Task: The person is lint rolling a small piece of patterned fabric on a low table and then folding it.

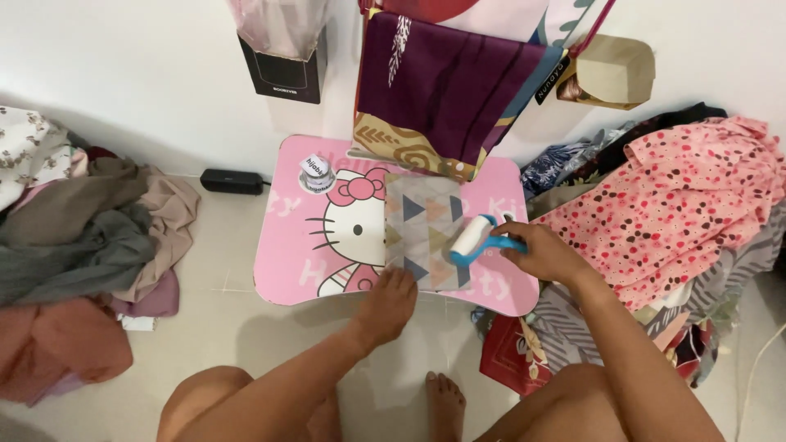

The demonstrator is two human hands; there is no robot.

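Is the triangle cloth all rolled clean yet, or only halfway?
Cannot tell how much is clean. In hand: the right hand holds the blue lint roller on the triangle cloth's right edge, while the left hand pins its lower edge on the pink table. Left: heaps of clothes lie around.

- Counter [282, 245]: small, pink, cartoon cat print; stands on the pale floor [221, 327].
- On it: grey folded cloth with triangles [422, 225] at centre; round white roll [316, 172] at far left; purple patterned fabric [442, 90] overlapping far edge.
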